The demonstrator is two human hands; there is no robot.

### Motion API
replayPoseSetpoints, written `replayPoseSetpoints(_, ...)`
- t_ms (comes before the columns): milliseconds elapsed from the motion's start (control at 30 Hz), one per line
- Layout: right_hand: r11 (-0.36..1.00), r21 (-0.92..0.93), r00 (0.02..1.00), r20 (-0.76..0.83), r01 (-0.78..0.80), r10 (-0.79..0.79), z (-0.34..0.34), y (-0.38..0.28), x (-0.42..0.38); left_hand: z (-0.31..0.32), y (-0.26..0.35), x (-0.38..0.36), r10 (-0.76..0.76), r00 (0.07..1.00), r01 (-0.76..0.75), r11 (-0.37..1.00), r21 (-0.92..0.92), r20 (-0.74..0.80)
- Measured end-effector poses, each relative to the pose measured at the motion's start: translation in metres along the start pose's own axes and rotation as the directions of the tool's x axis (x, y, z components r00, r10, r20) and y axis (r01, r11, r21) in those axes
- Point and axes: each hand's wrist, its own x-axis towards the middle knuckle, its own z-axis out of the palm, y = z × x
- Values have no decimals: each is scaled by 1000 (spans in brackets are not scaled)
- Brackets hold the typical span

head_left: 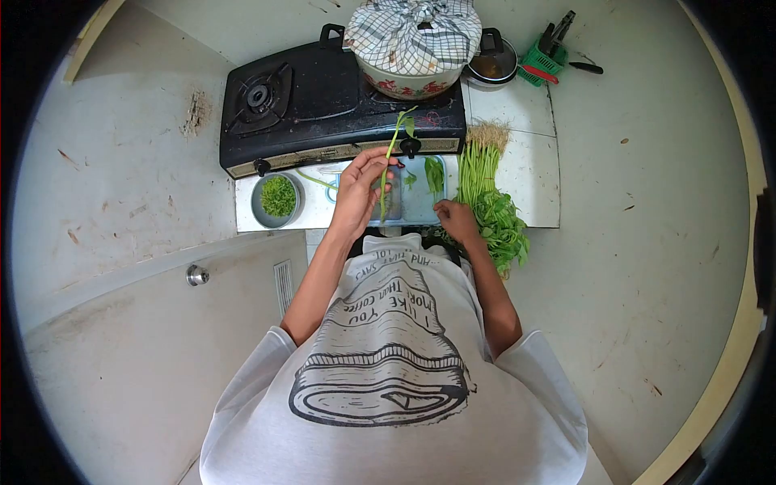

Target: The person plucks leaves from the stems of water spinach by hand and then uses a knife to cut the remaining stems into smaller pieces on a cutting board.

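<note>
My left hand (361, 187) is raised above the blue tray (418, 212), thumb and fingers closed round a long green vegetable stem (390, 152). A small leaf hangs near the stem's upper end. At the tray's right edge, my right hand (457, 220) is curled in a pinch, at the lower end of a green leaf (434, 175). A smaller leaf piece (410, 179) lies on the tray. Right of the tray is a bundle of leafy greens (480, 174), roots toward the wall and leaves overhanging the counter's front edge.
A grey bowl (257, 212) of chopped greens (278, 196) stands at left. Behind the tray is a black gas stove (311, 97), bearing a cloth-topped pot (408, 81). A smaller lidded pot (493, 65) and a green basket (540, 61) with knives stand at back right.
</note>
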Motion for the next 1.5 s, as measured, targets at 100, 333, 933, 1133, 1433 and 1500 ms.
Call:
replayPoseSetpoints(100,996,-56,993,93,-69,74,-11,-8,-2,0,0,2,-8,1000,7,1000,-7,-6)
replayPoseSetpoints(333,998,-12,998,26,-63,63,-30,-38,7,2,1,4,-15,1000,15,1000,2,22)
replayPoseSetpoints(933,877,375,895,-427,302,-126,-111,-213,24,6,-3,-3,23,987,-46,988,146,157)
replayPoseSetpoints(1133,894,319,874,-465,314,-141,-110,-216,23,6,0,-7,39,981,-65,989,133,190)
replayPoseSetpoints(1433,877,378,884,-456,297,-103,-108,-208,16,-1,-6,-9,95,964,-156,958,241,247)
replayPoseSetpoints(1500,873,388,885,-456,295,-96,-107,-207,15,-1,-6,-10,97,960,-167,952,258,262)
